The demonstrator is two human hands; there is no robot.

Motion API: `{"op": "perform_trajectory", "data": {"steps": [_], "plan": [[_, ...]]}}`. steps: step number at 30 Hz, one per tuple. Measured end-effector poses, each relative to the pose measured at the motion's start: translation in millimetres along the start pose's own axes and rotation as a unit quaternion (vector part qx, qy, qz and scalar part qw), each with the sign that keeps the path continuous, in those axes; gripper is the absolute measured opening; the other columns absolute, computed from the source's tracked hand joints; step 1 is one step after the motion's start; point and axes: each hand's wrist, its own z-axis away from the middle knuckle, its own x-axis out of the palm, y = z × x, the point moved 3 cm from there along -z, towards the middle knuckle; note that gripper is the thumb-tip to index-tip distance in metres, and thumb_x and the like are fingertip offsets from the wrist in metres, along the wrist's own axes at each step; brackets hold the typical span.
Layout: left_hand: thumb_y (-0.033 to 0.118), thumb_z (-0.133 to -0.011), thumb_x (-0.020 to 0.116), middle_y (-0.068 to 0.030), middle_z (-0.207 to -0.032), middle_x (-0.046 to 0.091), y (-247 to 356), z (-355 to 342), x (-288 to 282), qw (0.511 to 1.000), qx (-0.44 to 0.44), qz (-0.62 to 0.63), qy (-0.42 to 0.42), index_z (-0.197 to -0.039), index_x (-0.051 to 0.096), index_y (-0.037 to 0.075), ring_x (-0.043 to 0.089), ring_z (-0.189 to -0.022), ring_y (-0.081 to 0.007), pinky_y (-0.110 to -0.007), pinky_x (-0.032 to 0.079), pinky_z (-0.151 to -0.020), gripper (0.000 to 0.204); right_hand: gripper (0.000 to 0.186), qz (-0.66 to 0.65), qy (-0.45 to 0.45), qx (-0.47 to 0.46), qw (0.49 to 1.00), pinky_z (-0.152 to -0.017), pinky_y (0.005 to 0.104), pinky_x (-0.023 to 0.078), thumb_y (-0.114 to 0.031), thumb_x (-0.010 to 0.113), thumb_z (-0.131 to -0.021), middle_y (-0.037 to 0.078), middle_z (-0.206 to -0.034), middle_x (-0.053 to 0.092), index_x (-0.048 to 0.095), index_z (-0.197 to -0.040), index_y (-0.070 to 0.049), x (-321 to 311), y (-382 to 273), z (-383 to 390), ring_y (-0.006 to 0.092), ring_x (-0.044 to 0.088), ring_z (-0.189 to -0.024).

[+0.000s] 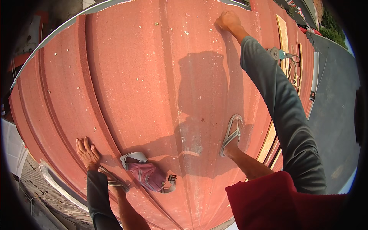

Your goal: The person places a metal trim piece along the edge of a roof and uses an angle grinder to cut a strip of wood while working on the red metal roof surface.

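Observation:
I am crouched on a red ribbed metal roof (145, 76). My left hand (87, 152) lies flat on the sheet at the lower left, fingers spread, holding nothing. My right hand (228, 21) reaches far up to the roof's top edge, fingers curled into a fist against the sheet; whether it grips anything is hidden. Both arms wear dark grey sleeves. A small maroon pouch with a grey strap (148, 174) lies on the roof beside my left foot. My right foot in a grey sandal (231, 135) stands on a rib.
A power tool with a cable (279, 54) lies at the upper right near wooden planks (283, 34). Grey ground (335, 99) lies beyond the roof's right edge. The roof's lower left edge (50, 172) drops to a tiled surface.

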Motion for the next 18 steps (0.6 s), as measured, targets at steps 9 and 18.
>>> {"op": "perform_trajectory", "data": {"steps": [9, 18], "plan": [[0.021, -0.097, 0.045, -0.0191, -0.146, 0.037, 43, -34, -49, 0.987, -0.069, 0.012, -0.143, -0.143, 0.038, 0.009, 0.028, -0.14, -0.0404, -0.052, 0.02, -0.117, 0.048, 0.026, -0.519, -0.025, 0.535, 0.666, -0.045, 0.0329, 0.053, -0.024, 0.063, -0.09, 0.009, -0.064, 0.062, 0.067, -0.082, 0.0, -18, -15, 126, 0.0188, 0.061, -0.05], [0.013, -0.074, 0.076, -0.0227, -0.134, 0.047, 228, -94, -134, 0.943, -0.129, 0.265, -0.156, -0.144, 0.039, 0.009, 0.044, -0.122, -0.0432, -0.05, 0.033, -0.107, 0.079, 0.055, -0.291, -0.385, 0.353, 0.801, -0.097, 0.0407, 0.047, -0.032, 0.072, -0.083, 0.02, -0.122, 0.062, 0.056, -0.126, -0.002, -89, 54, 408, 0.034, 0.061, -0.114]]}}
